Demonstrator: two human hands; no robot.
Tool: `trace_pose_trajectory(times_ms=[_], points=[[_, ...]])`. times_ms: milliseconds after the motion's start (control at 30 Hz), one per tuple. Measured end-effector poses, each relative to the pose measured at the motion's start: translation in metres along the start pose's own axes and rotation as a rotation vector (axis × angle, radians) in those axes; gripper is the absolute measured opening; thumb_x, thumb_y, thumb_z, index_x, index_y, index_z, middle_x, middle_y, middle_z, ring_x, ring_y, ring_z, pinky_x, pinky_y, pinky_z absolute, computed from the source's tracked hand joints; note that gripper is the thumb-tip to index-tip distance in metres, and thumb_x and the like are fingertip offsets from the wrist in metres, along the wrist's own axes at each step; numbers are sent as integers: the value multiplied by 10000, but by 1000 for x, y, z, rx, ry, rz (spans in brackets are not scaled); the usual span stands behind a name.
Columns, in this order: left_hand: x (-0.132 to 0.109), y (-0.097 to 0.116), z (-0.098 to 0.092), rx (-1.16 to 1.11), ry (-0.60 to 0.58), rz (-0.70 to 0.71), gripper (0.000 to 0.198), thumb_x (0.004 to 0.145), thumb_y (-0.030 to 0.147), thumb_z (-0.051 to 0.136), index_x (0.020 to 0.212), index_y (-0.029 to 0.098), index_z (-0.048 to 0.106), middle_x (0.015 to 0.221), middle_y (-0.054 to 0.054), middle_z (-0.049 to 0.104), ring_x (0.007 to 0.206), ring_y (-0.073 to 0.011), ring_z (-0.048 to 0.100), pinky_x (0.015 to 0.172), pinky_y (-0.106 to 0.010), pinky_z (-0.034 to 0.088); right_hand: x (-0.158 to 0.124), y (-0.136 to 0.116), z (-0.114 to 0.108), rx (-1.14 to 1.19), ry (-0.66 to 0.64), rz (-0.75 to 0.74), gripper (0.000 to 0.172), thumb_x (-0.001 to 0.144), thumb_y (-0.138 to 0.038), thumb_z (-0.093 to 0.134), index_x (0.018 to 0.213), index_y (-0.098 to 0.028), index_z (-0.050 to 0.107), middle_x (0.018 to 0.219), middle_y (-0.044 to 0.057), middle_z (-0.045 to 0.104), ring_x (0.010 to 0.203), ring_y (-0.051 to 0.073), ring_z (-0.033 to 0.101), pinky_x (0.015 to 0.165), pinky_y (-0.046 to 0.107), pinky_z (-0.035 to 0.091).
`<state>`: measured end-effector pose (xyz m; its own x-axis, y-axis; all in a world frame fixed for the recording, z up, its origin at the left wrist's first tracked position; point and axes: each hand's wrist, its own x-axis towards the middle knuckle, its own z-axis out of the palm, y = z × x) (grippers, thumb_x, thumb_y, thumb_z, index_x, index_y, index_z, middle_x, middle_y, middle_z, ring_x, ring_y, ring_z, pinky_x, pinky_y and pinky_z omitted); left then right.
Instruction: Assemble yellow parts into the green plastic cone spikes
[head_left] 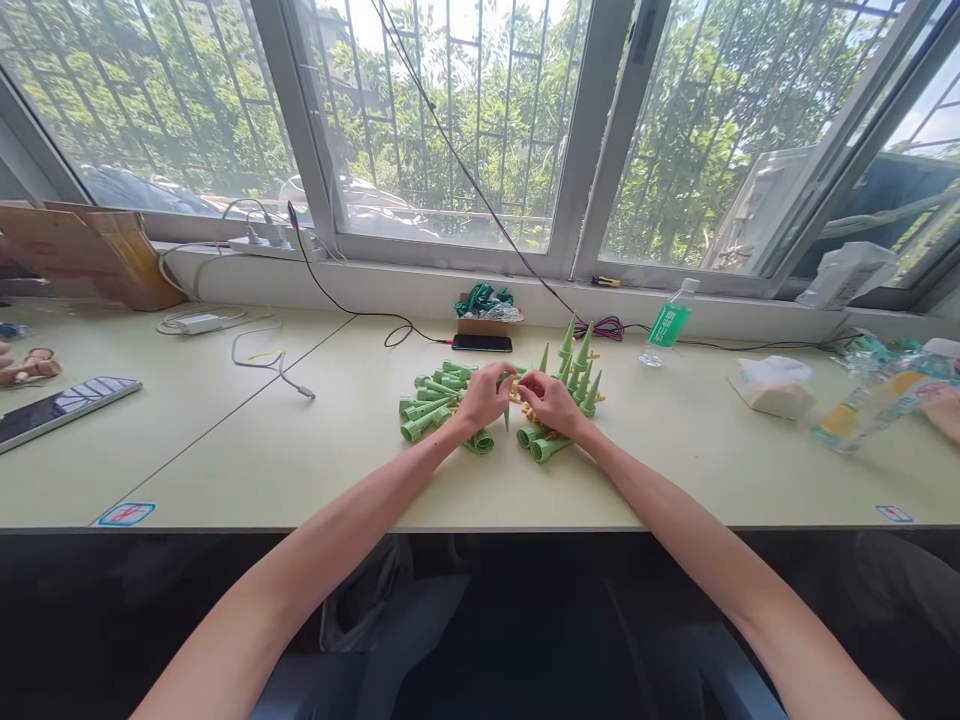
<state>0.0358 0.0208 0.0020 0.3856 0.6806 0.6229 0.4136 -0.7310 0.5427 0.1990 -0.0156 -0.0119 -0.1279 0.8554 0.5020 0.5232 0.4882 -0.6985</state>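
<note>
My left hand is closed around a slim green plastic cone, whose tip points down towards the table. Close beside it, my right hand has its fingers pinched together near the cone's upper end; what they hold is too small to make out. Several light green tubes lie in a pile to the left of and under my left hand. Beyond my right hand several green pointed cones stand upright, with small yellow pieces among them. Two green tubes lie just below my right wrist.
Behind the pile are a black phone and a small box with green wrapping. A water bottle and tissue pack stand right. Another person's hand is by a clear bottle. Cables lie left.
</note>
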Motion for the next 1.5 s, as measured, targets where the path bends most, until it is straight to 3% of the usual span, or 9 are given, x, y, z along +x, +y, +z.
trace_pose_trajectory(times_ms=[367,600,967,1267,1400,1500], points=[[0,0,0,16,-15,40,162,896,191,502,941,163,655,950,-75,686,789,-172,611,783,-318,497,1,-1,0,-136,-10,2,409,940,-464,410,655,-191,516,575,1,558,534,124,457,589,266,366],[0,1,-1,1,7,17,157,891,189,500,934,180,651,954,-66,685,769,-172,604,747,-312,499,1,3,1,-27,9,24,309,881,-488,528,903,-184,578,726,23,646,623,150,561,613,269,430],[-1,-2,1,17,-53,38,191,826,237,574,1003,175,615,980,-58,653,611,-116,521,699,-298,479,2,3,-1,-124,48,5,320,907,-451,471,752,-184,553,613,-7,556,549,126,457,572,258,358],[-3,-3,0,37,-81,75,281,772,215,611,1051,181,595,994,-62,625,738,-155,570,748,-308,475,1,4,-2,-146,55,-7,374,918,-480,451,694,-191,528,559,-23,502,523,116,403,547,253,320],[-3,-4,2,35,-73,67,269,771,199,610,1040,185,593,994,-61,619,773,-165,577,753,-308,474,1,3,-2,-143,50,-1,393,919,-503,444,699,-191,536,568,-19,517,524,117,416,547,256,330],[-2,-4,2,33,-54,58,265,770,190,609,1035,181,590,1004,-65,619,775,-164,580,748,-305,475,1,4,-2,-94,38,3,341,898,-499,489,791,-186,570,643,2,589,566,132,497,576,258,380]])
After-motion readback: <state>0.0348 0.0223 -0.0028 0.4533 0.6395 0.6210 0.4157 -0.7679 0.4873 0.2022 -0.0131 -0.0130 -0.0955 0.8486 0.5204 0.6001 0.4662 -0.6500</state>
